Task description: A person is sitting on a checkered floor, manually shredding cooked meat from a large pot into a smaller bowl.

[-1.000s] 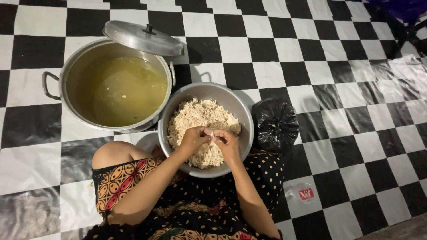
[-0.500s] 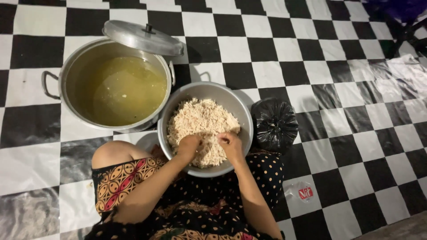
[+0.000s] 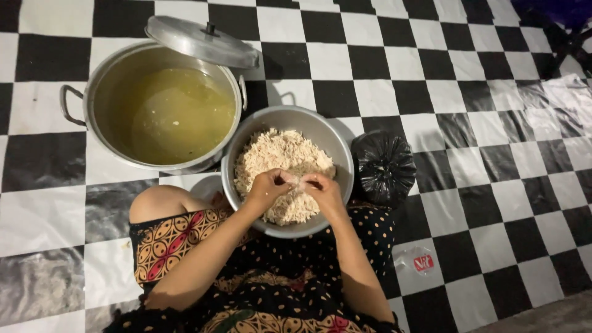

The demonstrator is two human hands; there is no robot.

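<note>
Checkered black-and-white mat [image 3: 431,92] covers the floor. At left stands a pot [image 3: 92,105] of yellow broth, its lid [image 3: 200,40] propped on the far rim, leaving the broth open. Touching it, a bowl [image 3: 333,139] of shredded meat [image 3: 277,157] sits against the lap, within short reach. Left hand [image 3: 266,188] and right hand [image 3: 322,191] meet over it, fingertips pinched on one shred. A black bag [image 3: 383,168] sits just beside the bowl; open mat lies rightward
</note>
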